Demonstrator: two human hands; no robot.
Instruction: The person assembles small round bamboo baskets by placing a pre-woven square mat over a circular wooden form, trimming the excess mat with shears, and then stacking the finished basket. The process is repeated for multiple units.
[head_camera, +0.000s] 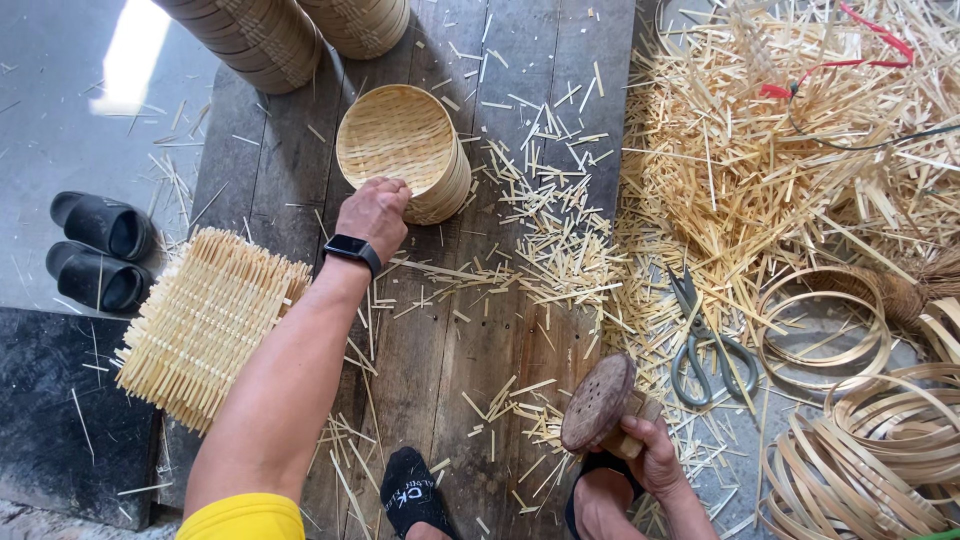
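The left hand (375, 215) rests closed on the rim of a round woven bamboo basket (403, 148) near the far end of the wooden boards (470, 340); the right hand (650, 455) grips a wooden mallet (598, 402) near scissors (705, 340)

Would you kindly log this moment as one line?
left hand: gripping woven basket rim | right hand: holding wooden mallet | scissors: idle

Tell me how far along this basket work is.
Done: finished baskets stacked at the top. In hand: left hand on the rim of a round woven basket, right hand holding a wooden mallet. Left: a flat woven mat and loose bamboo hoops unassembled.
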